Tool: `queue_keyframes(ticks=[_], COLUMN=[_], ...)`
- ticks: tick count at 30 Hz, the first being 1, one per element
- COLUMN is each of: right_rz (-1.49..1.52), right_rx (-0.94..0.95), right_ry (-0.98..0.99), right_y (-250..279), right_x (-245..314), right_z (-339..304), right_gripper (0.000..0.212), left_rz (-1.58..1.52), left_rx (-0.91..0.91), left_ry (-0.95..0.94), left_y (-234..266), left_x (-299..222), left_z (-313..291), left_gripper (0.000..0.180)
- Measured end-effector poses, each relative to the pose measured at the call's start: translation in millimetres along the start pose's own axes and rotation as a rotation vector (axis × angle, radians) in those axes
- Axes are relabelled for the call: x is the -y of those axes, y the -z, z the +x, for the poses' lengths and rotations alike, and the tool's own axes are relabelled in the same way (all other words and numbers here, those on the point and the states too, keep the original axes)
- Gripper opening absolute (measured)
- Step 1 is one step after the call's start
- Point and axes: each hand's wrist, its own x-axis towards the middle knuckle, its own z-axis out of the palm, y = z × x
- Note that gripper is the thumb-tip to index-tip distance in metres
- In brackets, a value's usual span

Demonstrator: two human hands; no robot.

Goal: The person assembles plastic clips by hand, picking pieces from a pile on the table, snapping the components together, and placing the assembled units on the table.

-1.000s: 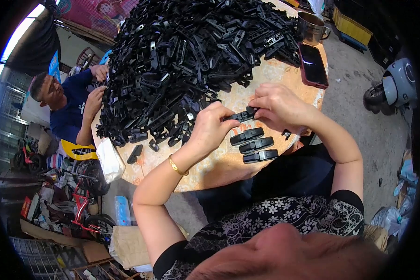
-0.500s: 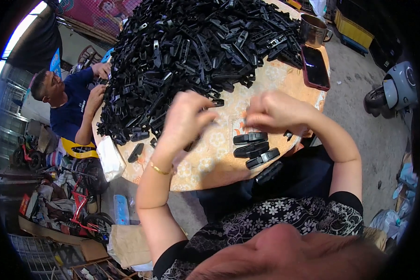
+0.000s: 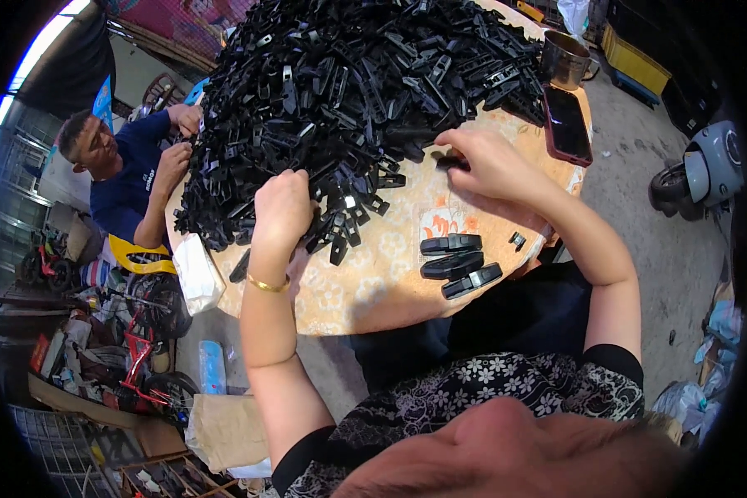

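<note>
A large heap of black plastic clip-like parts (image 3: 349,91) covers the far side of the round table. My left hand (image 3: 282,207) is at the heap's near edge, its fingers curled down among the parts; what they hold, if anything, is hidden. My right hand (image 3: 494,166) is raised just right of the heap, thumb and fingers closed on a small black plastic part (image 3: 450,160). Nearer me, three longer black clip pieces (image 3: 451,265) lie stacked side by side. A single small black part (image 3: 517,241) rests right of them, by the table edge.
The table has a flowered orange cloth (image 3: 365,282). At its right stand a metal mug (image 3: 565,60) and a phone (image 3: 568,124); a white packet (image 3: 197,274) lies at the left edge. Across on the left, another person (image 3: 124,174) handles parts. A scooter (image 3: 710,166) stands beyond, right.
My left hand has moved left and down onto the heap's near edge. My right hand has shifted up toward the heap. A black piece seen below the table edge has gone from view.
</note>
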Motion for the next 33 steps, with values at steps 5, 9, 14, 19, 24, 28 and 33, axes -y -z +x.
queue_keyframes(ticks=[5,9,14,19,24,28,33], right_rz=[0.463,0.086,0.021,0.197,0.336,0.191,0.260], right_rx=[0.058,0.110,0.184,0.036,0.272,0.217,-0.028], right_ry=[0.018,0.055,-0.061,0.115,0.213,0.101,0.200], right_y=[8.6,19.7,32.5,19.1,14.4,31.2,16.0], right_x=[10.5,-2.8,5.3,7.3,20.7,18.0,1.8], right_z=[-18.4,-32.2,-34.1,-37.5,-43.4,-38.3,-35.0], right_gripper=[0.030,0.025,0.022,0.026,0.025,0.026,0.028], left_rz=[-0.863,-1.794,-1.809,-0.601,-0.921,-0.840,-0.942], left_rx=[-0.283,0.019,0.528,-0.408,0.029,-0.076,-0.115], left_ry=[-0.016,-0.095,0.088,-0.376,-0.329,-0.425,-0.566], left_y=[17.8,4.6,-14.0,-6.6,-4.4,-4.8,-17.1], left_x=[-30.9,-69.1,-95.3,-106.3,-118.7,-112.1,-112.8], left_z=[3.1,-2.7,-10.9,-17.5,-30.7,-22.1,-13.0], left_gripper=[0.023,0.027,0.022,0.020,0.021,0.015,0.015])
